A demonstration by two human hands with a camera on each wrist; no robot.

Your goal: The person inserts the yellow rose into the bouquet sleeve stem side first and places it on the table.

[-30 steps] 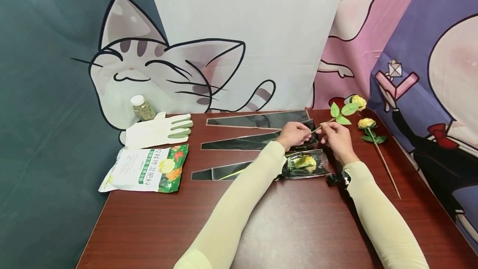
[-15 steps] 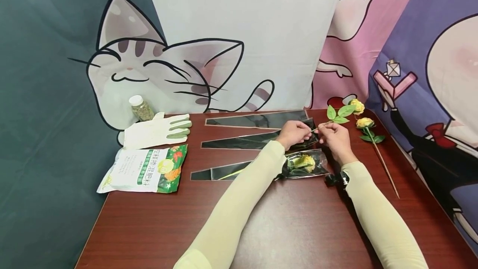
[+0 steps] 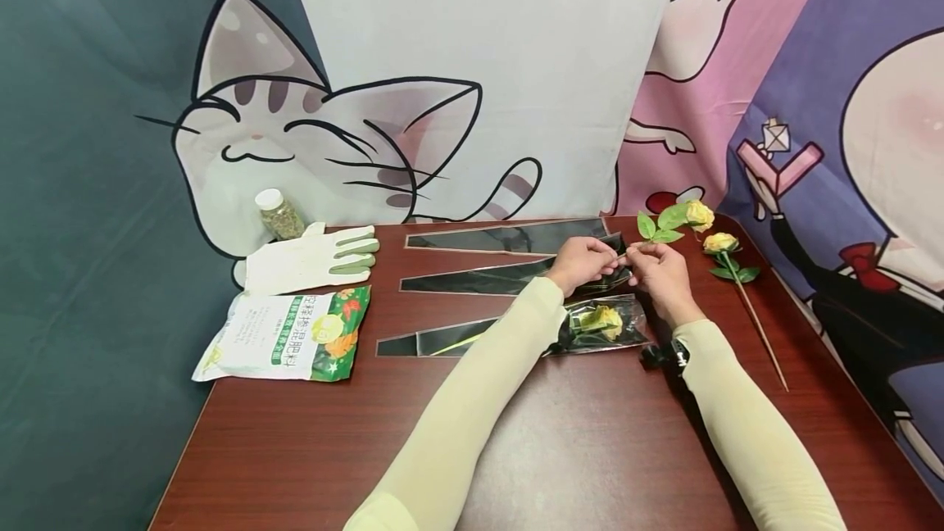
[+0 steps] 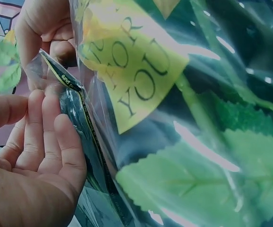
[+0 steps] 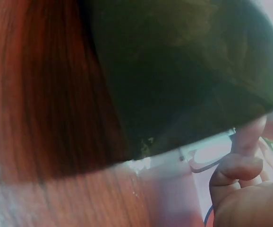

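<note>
My left hand (image 3: 583, 265) pinches the open end of the middle black-and-clear flower sleeve (image 3: 472, 279), as the left wrist view also shows. Close beside it, my right hand (image 3: 661, 275) pinches the stem of a yellow artificial rose (image 3: 698, 215) whose green leaves stick out beyond the fingers. The stem's tip lies at the sleeve's mouth; how far inside it reaches is hidden. Nearer me, a filled sleeve (image 3: 608, 322) holds another yellow rose, and the left wrist view shows its lettered band (image 4: 143, 82) up close. Behind lies a flat sleeve (image 3: 509, 238).
A loose yellow rose (image 3: 752, 310) lies on the right of the brown table (image 3: 560, 441). At the left are white gloves (image 3: 295, 263), a printed fertilizer bag (image 3: 288, 334) and a white-capped jar (image 3: 280, 215). A printed curtain (image 3: 487, 39) stands behind.
The held rose has shifted left and slightly down, its leaves and bloom coming closer to the sleeve. Both hands keep their pinch and have barely moved.
</note>
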